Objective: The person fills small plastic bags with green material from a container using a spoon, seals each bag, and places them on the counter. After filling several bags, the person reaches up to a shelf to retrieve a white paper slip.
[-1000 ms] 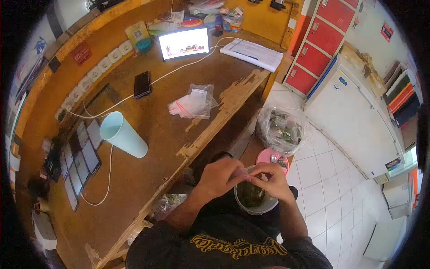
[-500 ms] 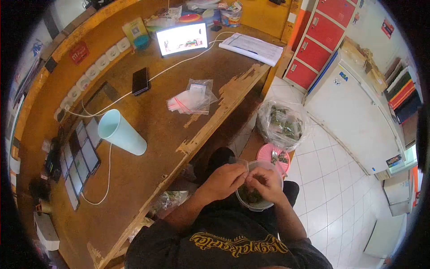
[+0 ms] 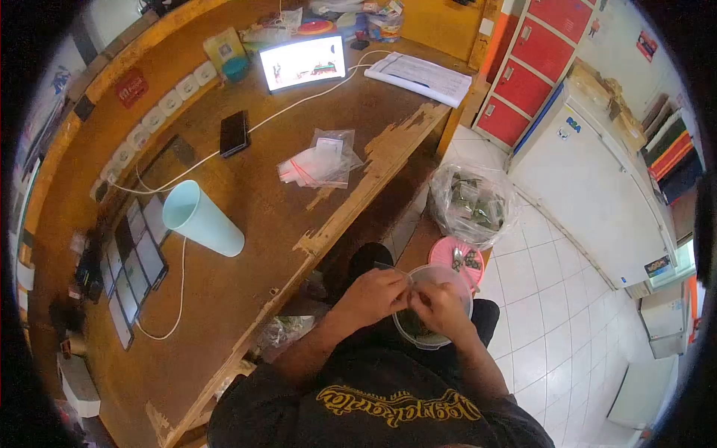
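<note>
My left hand (image 3: 373, 296) pinches a small clear plastic bag (image 3: 384, 265), only a thin edge of which shows past the fingers. My right hand (image 3: 442, 308) meets it, thumb and fingertips pressed together at the same bag. Both hands are over a translucent round tub (image 3: 432, 346) resting at my lap. Dark green leafy stuff lies inside, partly covered by the right hand. Just beyond the tub sits a pink plate (image 3: 442, 248) carrying a few small filled packets (image 3: 472, 260).
A large clear bag (image 3: 493, 233) full of green packets stands beyond the plate. On the wooden desk (image 3: 246, 299) are a light blue cup (image 3: 205, 220), a phone (image 3: 234, 134), empty zip bags (image 3: 321, 164), a lit tablet (image 3: 305, 63) and several more phones (image 3: 134, 276).
My right hand has turned and drawn its fingertips up against the left hand's. The bag shows less above the fingers than before.
</note>
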A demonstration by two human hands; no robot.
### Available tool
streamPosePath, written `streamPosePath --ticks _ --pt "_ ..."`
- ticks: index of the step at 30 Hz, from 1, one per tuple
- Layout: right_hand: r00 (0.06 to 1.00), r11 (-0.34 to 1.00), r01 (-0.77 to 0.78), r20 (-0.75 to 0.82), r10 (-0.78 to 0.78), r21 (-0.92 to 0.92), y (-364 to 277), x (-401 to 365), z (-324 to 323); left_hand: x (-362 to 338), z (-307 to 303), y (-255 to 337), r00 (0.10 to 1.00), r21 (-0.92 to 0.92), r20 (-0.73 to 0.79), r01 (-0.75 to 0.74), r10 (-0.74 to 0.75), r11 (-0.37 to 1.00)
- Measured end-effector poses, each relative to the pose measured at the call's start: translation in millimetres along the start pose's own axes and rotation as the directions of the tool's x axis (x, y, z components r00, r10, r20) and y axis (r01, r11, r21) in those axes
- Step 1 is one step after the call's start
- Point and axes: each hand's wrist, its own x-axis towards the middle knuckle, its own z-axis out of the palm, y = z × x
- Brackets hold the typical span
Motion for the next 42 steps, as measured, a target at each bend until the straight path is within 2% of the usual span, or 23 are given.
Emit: streamPosePath --ticks 1,3,5,8,9,11,12,14,16,18,19,21,25,26,27,30,32,33,35,37,39,40,42 --pt "1.0 1.0 -0.001 0.0 0.001 0.001 5.4 -0.5 6.3 -0.6 3.8 0.8 0.998 0.105 0.001 0.061 -0.061 0.993" --pt "0.956 0.961 -0.101 -0.292 0.022 -0.257 13.4 0.8 17.6 1.0 6.5 2.5 0.992 0.21 -0.008 0.122 -0.124 0.97" --pt "0.954 0.964 -0.147 -0.288 0.08 -0.221 12.2 2.4 15.4 6.7 4.6 4.8 0.908 0.242 -0.015 0.41 -0.419 0.88" --pt "0.958 0.967 -0.156 -0.269 0.098 -0.202 2.6 4.5 8.4 14.3 -0.1 6.1 0.854 0.104 0.048 0.511 -0.518 0.853" --pt "0.964 0.968 -0.113 -0.26 0.053 -0.224 0.1 5.1 5.8 14.6 3.3 5.0 0.854 0.103 0.047 0.512 -0.518 0.853" --pt "0.973 0.964 -0.09 -0.229 0.032 -0.249 0.7 3.2 1.6 14.6 11.8 1.6 0.889 -0.192 -0.207 0.371 -0.408 0.908" --pt "0.98 0.96 -0.066 -0.199 0.011 -0.271 0.6 2.7 0.1 15.1 10.7 2.2 0.889 -0.193 -0.207 0.372 -0.408 0.908" --pt "0.972 0.958 -0.098 -0.231 0.034 -0.27 -4.9 3.8 -2.6 19.0 6.8 2.8 0.888 0.109 -0.404 0.284 -0.219 0.953" --pt "0.964 0.955 -0.132 -0.259 0.062 -0.265 -5.0 3.6 -2.4 21.3 8.1 -6.2 0.936 0.099 -0.341 0.127 -0.087 0.987" --pt "0.939 0.986 -0.138 -0.304 0.159 0.09 2.9 3.7 -4.1 23.0 4.5 -3.6 0.957 0.081 -0.285 -0.033 0.054 0.996" --pt "0.939 0.986 -0.138 -0.305 0.159 0.09 6.4 1.9 -6.4 25.0 -3.9 6.7 0.969 0.061 -0.232 -0.073 0.086 0.995" --pt "0.964 0.875 -0.173 -0.105 0.245 0.453 11.5 -2.3 -9.2 22.7 -6.2 6.5 0.977 0.041 -0.179 -0.112 0.117 0.993" --pt "0.91 0.923 -0.136 -0.322 0.261 0.361 -13.1 0.4 -10.1 11.8 11.5 -10.6 0.994 -0.085 -0.108 -0.035 0.026 0.996" --pt "0.937 0.996 0.085 -0.341 -0.08 -0.002 -22.1 7.8 -18.4 11.1 14.1 -11.0 0.994 -0.161 -0.102 0.01 -0.027 0.987" --pt "0.886 0.884 0.307 -0.235 -0.401 -0.352 -26.4 10.9 -22.6 10.1 16.3 -12.8 0.994 -0.164 -0.101 0.012 -0.029 0.986" --pt "0.908 0.953 0.285 -0.29 -0.303 -0.102 -14.6 1.8 -10.6 11.1 16.9 -17.0 0.997 -0.058 0.075 0.035 -0.031 0.998" --pt "0.911 0.976 0.214 -0.356 -0.209 -0.024 -16.4 -1.9 -13.0 13.3 14.6 -16.2 0.985 -0.442 -0.169 -0.06 -0.018 0.895" --pt "0.904 0.988 0.143 -0.413 -0.108 0.056 -18.8 -4.4 -16.4 8.1 16.5 -22.9 0.985 -0.443 -0.169 -0.058 -0.02 0.895" --pt "0.913 0.984 0.139 -0.4 -0.084 0.11 -20.0 -9.1 -24.4 -10.5 28.6 -52.7 0.95 -0.863 0.188 0.281 -0.248 0.421" --pt "0.855 0.972 0.229 -0.487 -0.176 0.05 -13.9 -13.5 -27.1 -16.4 32.9 -60.5 0.972 -0.931 0.137 0.191 -0.19 0.31" --pt "0.864 0.977 0.214 -0.468 -0.188 0.001 -20.3 -13.6 -37.3 -17.5 29.4 -67.4 0.888 -0.988 0.144 0.155 -0.436 -0.01" --pt "0.87 0.979 0.199 -0.451 -0.201 -0.051 -23.4 -12.0 -41.1 -3.9 19.8 -43.8 0.888 -0.94 -0.031 0.13 -0.459 0.315" --pt "0.886 0.98 0.19 -0.421 -0.194 -0.052 -26.0 -10.5 -38.6 -0.2 24.3 -27.5 0.931 -0.923 0.055 0.186 -0.362 0.337"
